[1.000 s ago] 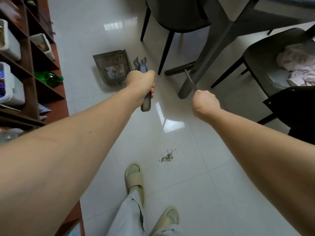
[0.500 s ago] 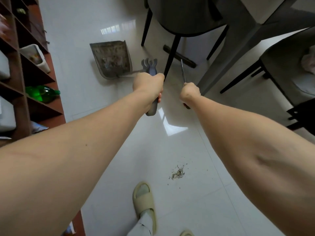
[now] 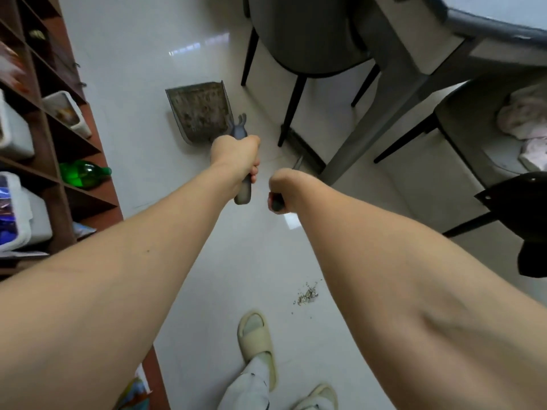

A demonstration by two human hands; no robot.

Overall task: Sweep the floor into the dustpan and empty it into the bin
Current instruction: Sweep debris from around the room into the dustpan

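Clenching the dustpan handle (image 3: 243,189), the left grip (image 3: 235,156) trails behind the dustpan (image 3: 199,112).

The dustpan (image 3: 199,112) sits on the floor (image 3: 142,54) ahead, just left of the chair (image 3: 307,34) that stands under the table (image 3: 461,34), and the left hand (image 3: 235,156) grips its handle (image 3: 242,184) while the right hand (image 3: 285,184), just beside it, grips the broom handle (image 3: 276,202) running forward toward the table leg (image 3: 370,128). Along the left wall stands the shelf unit (image 3: 59,161), a bottle (image 3: 83,173) lying in one compartment and bins (image 3: 68,112) in others. The debris pile (image 3: 307,295) lies on the floor nearer than the hands, just ahead and right of the slippered foot (image 3: 256,338), with a second chair (image 3: 473,137) carrying cloth (image 3: 524,119) off to the right.
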